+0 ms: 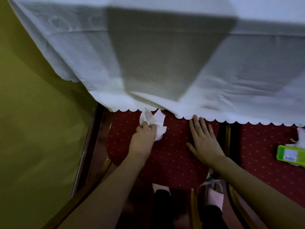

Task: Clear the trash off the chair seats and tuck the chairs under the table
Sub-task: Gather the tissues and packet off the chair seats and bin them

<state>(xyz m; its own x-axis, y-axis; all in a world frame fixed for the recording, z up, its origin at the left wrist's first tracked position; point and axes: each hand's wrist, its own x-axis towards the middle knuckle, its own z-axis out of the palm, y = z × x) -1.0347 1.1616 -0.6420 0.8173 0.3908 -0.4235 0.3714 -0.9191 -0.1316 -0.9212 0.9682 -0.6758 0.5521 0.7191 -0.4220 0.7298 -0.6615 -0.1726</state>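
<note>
A red dotted chair seat [171,159] lies below me, its far edge under the hanging white tablecloth [165,63]. My left hand [143,138] is shut on a crumpled white tissue [156,124] at the seat's far left. My right hand [204,139] rests flat on the seat with fingers spread, holding nothing. A second red chair seat [267,154] stands to the right. On it lie a green tissue pack [290,155] and another white tissue scrap [299,138], partly cut off by the frame edge.
A yellow-green wall [36,113] with a dark wooden skirting [87,146] runs along the left. Gilded chair frame parts [194,209] and my feet in pink slippers [214,194] are beneath the seat, on a dark floor.
</note>
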